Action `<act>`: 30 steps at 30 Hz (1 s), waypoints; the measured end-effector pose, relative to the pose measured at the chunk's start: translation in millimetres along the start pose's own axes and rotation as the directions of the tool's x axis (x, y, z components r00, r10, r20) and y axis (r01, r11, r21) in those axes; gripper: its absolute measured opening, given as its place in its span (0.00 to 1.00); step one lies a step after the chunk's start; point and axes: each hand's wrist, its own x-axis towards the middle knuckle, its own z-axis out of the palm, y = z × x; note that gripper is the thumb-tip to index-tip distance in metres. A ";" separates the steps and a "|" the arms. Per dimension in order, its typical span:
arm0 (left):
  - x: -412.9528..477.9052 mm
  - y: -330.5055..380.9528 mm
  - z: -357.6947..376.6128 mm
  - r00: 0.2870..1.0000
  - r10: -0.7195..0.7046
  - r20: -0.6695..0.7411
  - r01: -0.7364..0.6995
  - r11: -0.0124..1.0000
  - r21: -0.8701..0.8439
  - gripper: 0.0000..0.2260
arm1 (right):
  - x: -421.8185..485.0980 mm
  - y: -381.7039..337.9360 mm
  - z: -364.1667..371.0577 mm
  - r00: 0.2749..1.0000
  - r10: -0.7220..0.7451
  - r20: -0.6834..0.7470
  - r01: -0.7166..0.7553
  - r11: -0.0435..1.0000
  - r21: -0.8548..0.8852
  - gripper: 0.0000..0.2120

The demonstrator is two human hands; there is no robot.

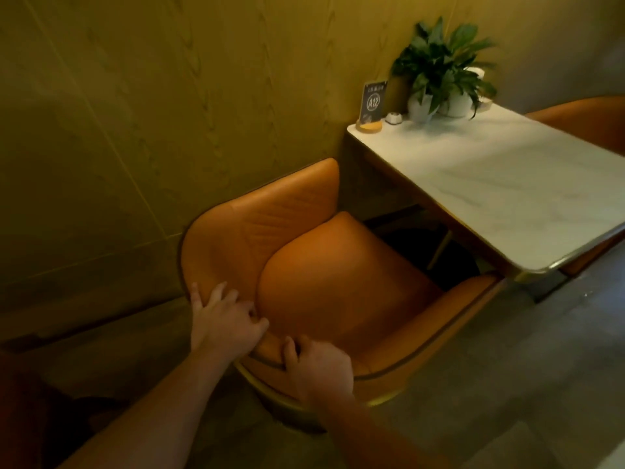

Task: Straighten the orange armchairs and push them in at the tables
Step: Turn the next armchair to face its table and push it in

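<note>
An orange armchair point(338, 275) stands below me, its seat facing the white marble table point(507, 184) on the right, its front just short of the table edge. My left hand point(225, 319) grips the top of the chair's curved back on the left, fingers over the inner side. My right hand point(318, 367) grips the same backrest rim nearer me, thumb on the inner side. A second orange armchair point(588, 120) shows at the far side of the table, mostly hidden by the tabletop.
A yellow-green panelled wall point(135, 130) runs close along the chair's left side. On the table's far end stand a potted plant point(443, 72), a table-number sign point(372, 103) on a wooden base and a small white call button point(394, 117). Grey floor point(507, 384) lies to the right.
</note>
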 end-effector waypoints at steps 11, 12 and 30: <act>66.6 -31.5 5.7 0.997 0.023 -0.071 -0.019 0.998 0.057 0.28 | 57.0 -22.7 12.2 0.999 0.023 -0.040 -0.022 1.000 0.018 0.30; 73.8 -35.0 6.1 0.997 0.032 -0.076 -0.027 0.998 0.061 0.28 | 64.1 -25.2 12.7 0.999 0.028 -0.030 -0.028 0.999 0.019 0.28; 162.3 -57.1 -5.6 0.993 0.098 -0.070 -0.092 0.992 0.084 0.31 | 144.0 -52.2 19.2 0.987 0.162 -0.002 -0.161 0.985 0.055 0.25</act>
